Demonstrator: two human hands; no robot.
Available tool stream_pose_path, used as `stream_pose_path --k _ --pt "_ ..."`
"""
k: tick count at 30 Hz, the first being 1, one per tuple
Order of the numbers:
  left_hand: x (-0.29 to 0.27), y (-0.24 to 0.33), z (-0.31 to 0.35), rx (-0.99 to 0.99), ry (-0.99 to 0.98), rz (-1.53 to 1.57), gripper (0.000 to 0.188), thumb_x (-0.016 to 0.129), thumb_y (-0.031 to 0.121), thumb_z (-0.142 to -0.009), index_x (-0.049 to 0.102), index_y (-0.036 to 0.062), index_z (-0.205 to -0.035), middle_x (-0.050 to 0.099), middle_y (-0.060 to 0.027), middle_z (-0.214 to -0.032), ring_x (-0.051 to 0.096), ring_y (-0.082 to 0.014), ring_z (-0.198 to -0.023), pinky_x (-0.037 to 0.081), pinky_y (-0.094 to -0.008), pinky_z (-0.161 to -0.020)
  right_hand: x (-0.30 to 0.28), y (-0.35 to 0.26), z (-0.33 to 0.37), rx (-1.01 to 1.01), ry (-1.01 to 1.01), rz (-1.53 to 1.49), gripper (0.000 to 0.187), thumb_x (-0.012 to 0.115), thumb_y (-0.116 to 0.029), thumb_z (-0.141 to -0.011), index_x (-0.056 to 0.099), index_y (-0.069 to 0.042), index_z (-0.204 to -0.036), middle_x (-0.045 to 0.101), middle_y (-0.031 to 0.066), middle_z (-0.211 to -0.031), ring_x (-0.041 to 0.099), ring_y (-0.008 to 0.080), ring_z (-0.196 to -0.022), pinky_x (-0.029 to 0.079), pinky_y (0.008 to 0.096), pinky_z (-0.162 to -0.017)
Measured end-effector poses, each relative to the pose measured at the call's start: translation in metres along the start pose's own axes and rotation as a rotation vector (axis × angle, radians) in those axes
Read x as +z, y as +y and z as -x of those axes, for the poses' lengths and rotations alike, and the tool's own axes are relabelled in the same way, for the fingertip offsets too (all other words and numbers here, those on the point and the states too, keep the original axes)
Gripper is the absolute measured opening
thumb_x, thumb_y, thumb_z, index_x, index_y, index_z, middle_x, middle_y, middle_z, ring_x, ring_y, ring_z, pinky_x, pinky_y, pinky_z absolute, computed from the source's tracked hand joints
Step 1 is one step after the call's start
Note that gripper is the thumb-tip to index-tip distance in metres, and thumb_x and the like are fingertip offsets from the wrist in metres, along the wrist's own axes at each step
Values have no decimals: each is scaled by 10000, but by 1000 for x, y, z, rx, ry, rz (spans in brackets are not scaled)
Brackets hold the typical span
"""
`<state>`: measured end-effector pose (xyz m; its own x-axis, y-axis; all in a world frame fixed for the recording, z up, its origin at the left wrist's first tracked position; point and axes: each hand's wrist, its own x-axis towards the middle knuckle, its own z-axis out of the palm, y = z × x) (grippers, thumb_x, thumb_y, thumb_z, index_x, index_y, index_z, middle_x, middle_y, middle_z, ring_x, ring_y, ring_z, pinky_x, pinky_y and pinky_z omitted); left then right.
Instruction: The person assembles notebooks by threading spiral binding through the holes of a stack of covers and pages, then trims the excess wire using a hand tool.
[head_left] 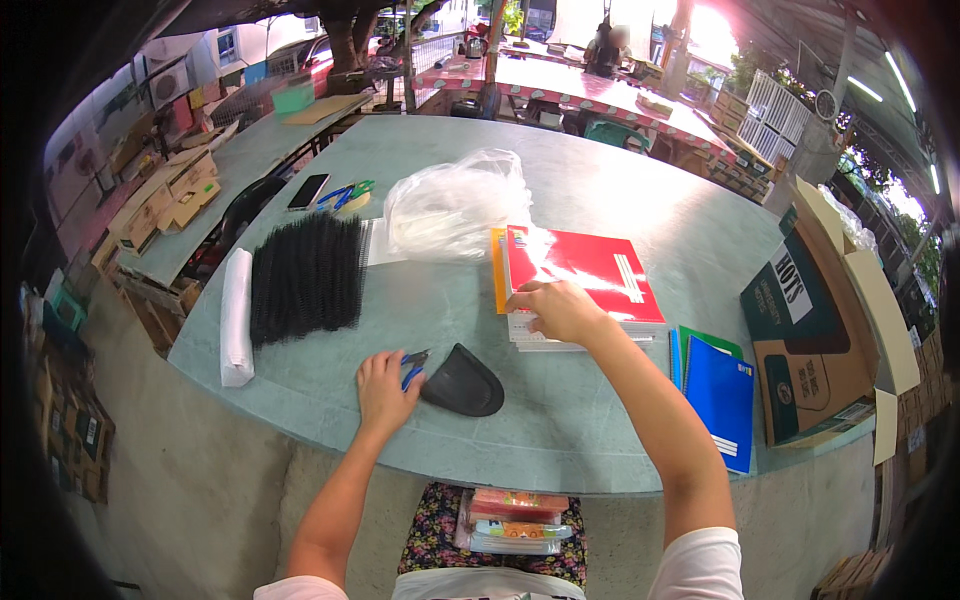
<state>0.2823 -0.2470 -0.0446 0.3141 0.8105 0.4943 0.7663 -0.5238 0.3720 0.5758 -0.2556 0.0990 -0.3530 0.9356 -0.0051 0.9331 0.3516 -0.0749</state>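
Pliers (417, 358) partly hidden by the left of 2 hands (386, 393), distant person (604, 52) blurred

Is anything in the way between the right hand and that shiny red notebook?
Nothing visible is: the right hand has its fingers right at the near-left part of the glossy red rectangular notebook.

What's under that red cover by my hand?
Under the red cover, an orange edge shows at left and white sheets at the near side; the rest is hidden.
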Motion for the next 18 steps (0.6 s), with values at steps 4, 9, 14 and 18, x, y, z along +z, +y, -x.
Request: stream_pose_path --k 4,9,14,18 --pt "3 1 -1 2 -5 3 470 656 294 -758 540 7 -1112 522 -135 -1067 444 -321 -1054 325 -447 -936 -1 2 -2 26 -52 14 446 685 -104 -714 597 -227 -1133 581 53 -1055 603 253 -906 509 378 -732" --pt "0 -1 -1 0 -10 -7 469 657 289 -759 546 -3 -1109 522 -136 -1072 443 -319 -1056 324 -444 -937 21 -23 -3 33 -31 483 458 676 -115 -726 594 -278 -1146 492 87 -1152 576 299 -923 532 373 -725" --pt "0 3 -2 -11 -28 -2 471 657 290 -758 546 -5 -1107 521 -134 -1078 442 -316 -1058 323 -441 -939 0 5 -11 -69 -139 137 460 692 -146 -721 590 -290 -1146 491 95 -1143 568 309 -936 522 395 -787" --pt "1 1 -1 -18 -20 -2 472 661 287 -753 544 -3 -1108 519 -130 -1080 442 -314 -1058 324 -439 -938 2 5 -14 -76 -145 135 449 707 -153 -710 600 -279 -1128 496 86 -1140 566 307 -934 510 393 -803"
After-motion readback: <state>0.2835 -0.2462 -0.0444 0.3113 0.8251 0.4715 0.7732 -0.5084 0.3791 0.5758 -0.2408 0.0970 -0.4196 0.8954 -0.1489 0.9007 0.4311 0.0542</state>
